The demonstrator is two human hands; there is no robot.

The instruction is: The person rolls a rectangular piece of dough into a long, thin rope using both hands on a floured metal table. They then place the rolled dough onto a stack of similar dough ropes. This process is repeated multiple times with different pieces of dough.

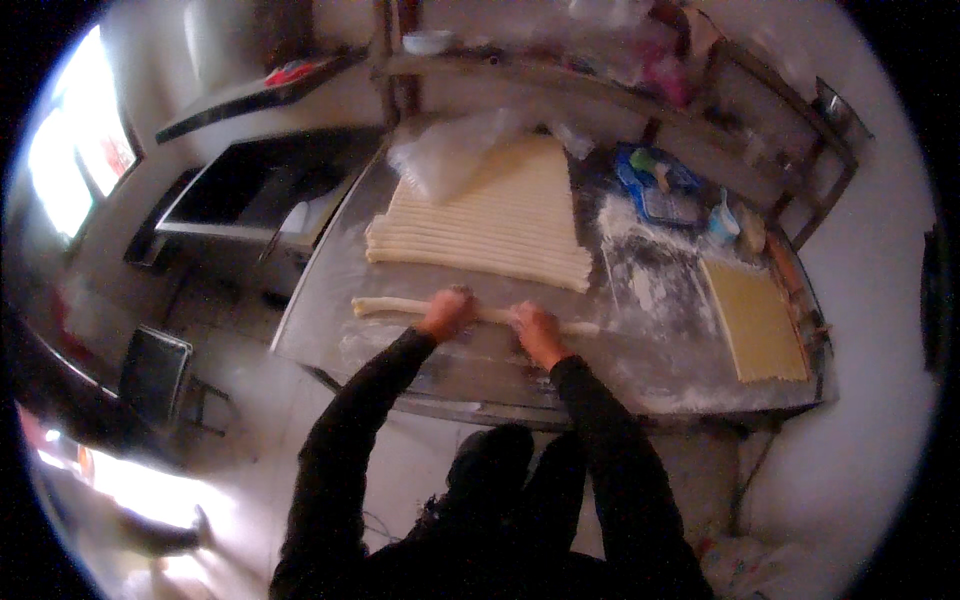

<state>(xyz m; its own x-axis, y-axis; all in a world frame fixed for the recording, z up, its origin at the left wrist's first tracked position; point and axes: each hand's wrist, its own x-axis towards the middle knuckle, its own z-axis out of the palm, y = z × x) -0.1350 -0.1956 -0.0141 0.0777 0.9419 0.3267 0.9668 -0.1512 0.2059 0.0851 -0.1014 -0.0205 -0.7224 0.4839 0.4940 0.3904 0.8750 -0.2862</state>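
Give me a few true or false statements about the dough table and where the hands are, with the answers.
1. Both hands rest on one long dough rope. True: the left hand and right hand press on it.
2. The finished ropes lie nearer the person than the rope being worked. False: they lie beyond it.
3. A yellow flat sheet lies at the table's right end. True.
4. A plastic bag sits on the floor. False: it rests on the far ropes.
5. The table is clean of flour. False: flour dusts it.
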